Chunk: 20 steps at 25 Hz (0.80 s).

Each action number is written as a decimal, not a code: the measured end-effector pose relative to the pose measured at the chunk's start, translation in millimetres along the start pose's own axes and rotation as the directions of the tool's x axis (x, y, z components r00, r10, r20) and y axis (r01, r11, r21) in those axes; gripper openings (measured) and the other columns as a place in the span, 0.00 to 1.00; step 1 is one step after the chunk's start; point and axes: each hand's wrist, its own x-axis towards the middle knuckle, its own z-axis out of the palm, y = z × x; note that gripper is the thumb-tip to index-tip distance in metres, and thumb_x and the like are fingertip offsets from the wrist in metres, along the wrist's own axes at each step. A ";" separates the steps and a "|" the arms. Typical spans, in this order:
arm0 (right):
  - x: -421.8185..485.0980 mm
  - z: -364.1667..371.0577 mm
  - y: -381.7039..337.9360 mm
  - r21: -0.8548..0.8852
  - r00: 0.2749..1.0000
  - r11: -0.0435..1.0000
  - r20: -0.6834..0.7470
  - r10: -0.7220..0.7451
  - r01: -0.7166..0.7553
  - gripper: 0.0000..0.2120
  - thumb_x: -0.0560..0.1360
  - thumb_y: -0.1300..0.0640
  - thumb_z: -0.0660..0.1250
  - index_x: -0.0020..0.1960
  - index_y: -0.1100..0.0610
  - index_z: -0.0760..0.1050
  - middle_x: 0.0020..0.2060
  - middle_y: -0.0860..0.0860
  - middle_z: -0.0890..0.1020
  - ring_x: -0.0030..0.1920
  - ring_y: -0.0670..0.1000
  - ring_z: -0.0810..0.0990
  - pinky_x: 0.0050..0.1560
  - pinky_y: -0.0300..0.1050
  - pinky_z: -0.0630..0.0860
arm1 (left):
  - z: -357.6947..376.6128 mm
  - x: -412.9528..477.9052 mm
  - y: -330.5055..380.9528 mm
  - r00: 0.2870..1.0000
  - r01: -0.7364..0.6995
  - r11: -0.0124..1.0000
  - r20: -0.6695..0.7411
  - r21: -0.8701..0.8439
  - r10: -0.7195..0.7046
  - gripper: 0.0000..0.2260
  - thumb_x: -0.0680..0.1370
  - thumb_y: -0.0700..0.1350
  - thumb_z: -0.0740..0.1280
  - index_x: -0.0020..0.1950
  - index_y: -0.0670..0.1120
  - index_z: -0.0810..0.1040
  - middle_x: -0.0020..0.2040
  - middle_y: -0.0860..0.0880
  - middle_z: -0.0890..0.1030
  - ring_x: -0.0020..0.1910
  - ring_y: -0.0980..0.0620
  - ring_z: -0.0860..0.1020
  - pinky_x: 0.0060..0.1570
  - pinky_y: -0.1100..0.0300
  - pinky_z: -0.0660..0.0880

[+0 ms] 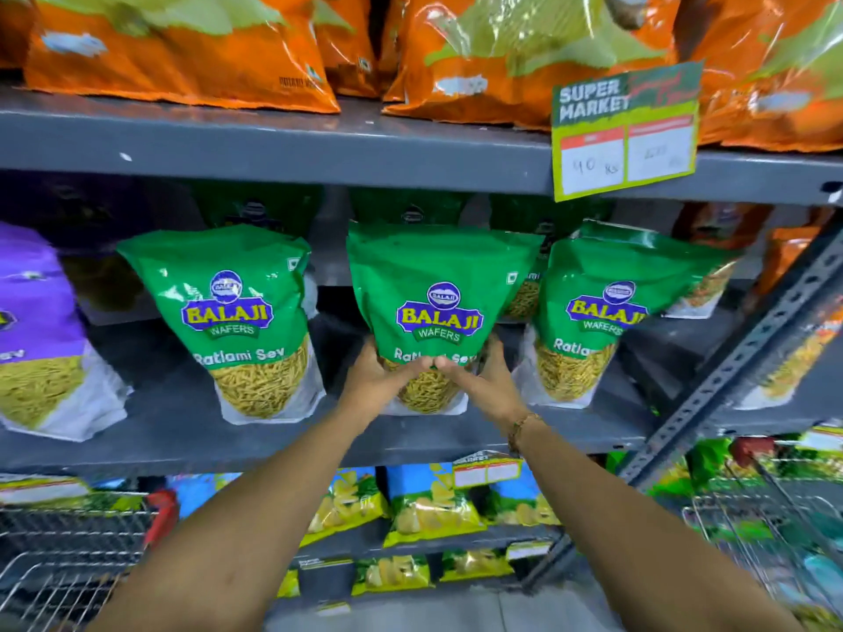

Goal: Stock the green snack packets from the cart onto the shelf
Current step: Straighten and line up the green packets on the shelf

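Three green Balaji Ratlami Sev packets stand upright on the dark grey middle shelf (pixel 173 426). The middle packet (pixel 433 285) is gripped at its lower part from both sides: my left hand (pixel 376 383) holds its left edge and my right hand (pixel 486 378) its right edge, thumbs meeting in front. The left packet (pixel 237 307) and the right packet (pixel 606 312) stand free beside it. More green packets sit behind them in shadow. A wire cart (pixel 59 554) shows at the lower left; whether it holds packets is hidden from view.
A purple packet (pixel 32 326) stands at the far left of the same shelf. Orange packets (pixel 182 43) fill the shelf above, with a price sign (pixel 625 130) hanging from its edge. Yellow-green chip bags (pixel 433 508) sit below. A slotted metal upright (pixel 748 353) and a second cart (pixel 775 504) are at right.
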 end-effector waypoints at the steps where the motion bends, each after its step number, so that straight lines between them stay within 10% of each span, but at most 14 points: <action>1: 3.4 -0.5 6.4 -0.034 0.999 0.999 0.035 -0.022 0.023 0.30 0.71 0.59 0.71 0.68 0.58 0.61 0.57 0.46 0.76 0.60 0.45 0.76 0.53 0.32 0.74 | 2.4 -1.0 -4.8 0.999 0.018 0.999 -0.028 0.045 -0.017 0.24 0.63 0.55 0.76 0.55 0.54 0.72 0.55 0.50 0.80 0.54 0.50 0.78 0.58 0.51 0.75; 7: 5.0 -8.3 7.4 -0.072 0.999 0.997 -0.043 0.017 -0.020 0.27 0.70 0.49 0.71 0.65 0.59 0.69 0.56 0.50 0.80 0.55 0.46 0.77 0.53 0.38 0.72 | 26.9 -1.8 -12.7 0.969 -0.017 0.999 -0.247 -0.043 0.006 0.29 0.64 0.55 0.75 0.62 0.48 0.70 0.60 0.45 0.79 0.57 0.50 0.76 0.57 0.57 0.75; 11: -30.4 -61.6 20.5 -0.072 0.785 0.997 -0.617 -0.049 0.005 0.14 0.75 0.48 0.64 0.35 0.54 0.67 0.31 0.51 0.72 0.36 0.51 0.70 0.41 0.43 0.67 | 70.6 -41.1 -31.7 0.741 -0.149 0.956 -0.611 0.254 0.278 0.32 0.68 0.67 0.63 0.53 0.39 0.70 0.54 0.33 0.74 0.57 0.42 0.70 0.59 0.48 0.66; 14: -10.8 -119.2 2.2 0.021 0.614 0.979 -0.781 -0.110 0.202 0.10 0.78 0.53 0.59 0.38 0.53 0.65 0.35 0.50 0.69 0.36 0.45 0.69 0.42 0.38 0.68 | 132.6 -55.5 -2.0 0.880 -0.370 0.915 -0.255 0.162 0.401 0.12 0.77 0.58 0.58 0.47 0.51 0.71 0.46 0.42 0.76 0.48 0.52 0.72 0.52 0.52 0.70; 16: 19.1 -154.2 -16.8 0.063 0.660 0.978 -0.747 -0.086 0.198 0.11 0.78 0.53 0.56 0.51 0.60 0.72 0.45 0.54 0.76 0.46 0.49 0.74 0.50 0.43 0.70 | 168.3 -31.5 36.3 0.974 -0.222 0.975 -0.047 -0.022 0.220 0.13 0.79 0.51 0.57 0.62 0.50 0.69 0.61 0.43 0.74 0.61 0.51 0.71 0.64 0.51 0.67; 18: 37.3 -177.5 -43.2 0.118 0.737 0.981 -0.675 -0.034 0.154 0.11 0.79 0.58 0.54 0.51 0.61 0.74 0.44 0.55 0.77 0.45 0.47 0.75 0.48 0.37 0.70 | 186.6 1.1 70.1 0.999 -0.026 0.984 -0.048 -0.174 0.018 0.18 0.80 0.50 0.57 0.68 0.44 0.67 0.67 0.42 0.71 0.66 0.47 0.69 0.68 0.51 0.64; 20: 43.4 -190.3 -62.4 0.136 0.756 0.980 -0.654 -0.019 0.143 0.10 0.78 0.65 0.54 0.42 0.58 0.72 0.32 0.51 0.71 0.31 0.42 0.70 0.31 0.32 0.65 | 187.7 23.0 84.2 0.971 -0.098 0.984 -0.231 -0.149 0.062 0.12 0.78 0.48 0.62 0.54 0.40 0.75 0.51 0.39 0.79 0.49 0.48 0.75 0.51 0.57 0.70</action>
